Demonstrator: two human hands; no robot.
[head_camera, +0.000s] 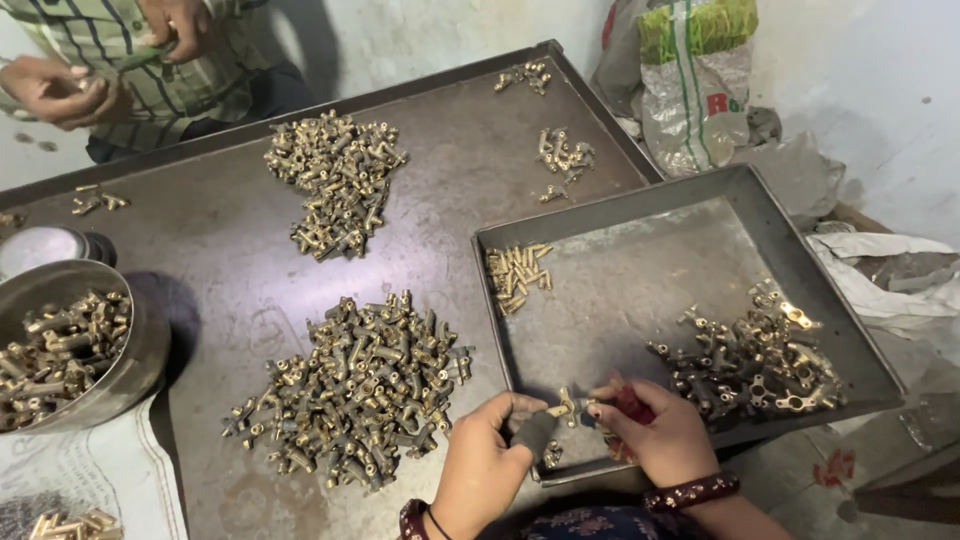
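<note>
We pinch a small brass fitting (566, 407) in our left hand (487, 462), over the near edge of the grey tray (640, 205), likely so drops land inside; our right hand (661, 432) is closed on a red-handled tool (630, 404) meeting it. Loose piles (360, 390) sit on the metal table (230, 270) within reach. Tool tip hidden; a co-worker's hands (60, 88) are cut off at top; bowl (75, 345) partly out of frame

One metal tray (800, 270); one round bowl (120, 385); one sack (695, 85); two large fitting heaps (360, 395), several small clusters.
</note>
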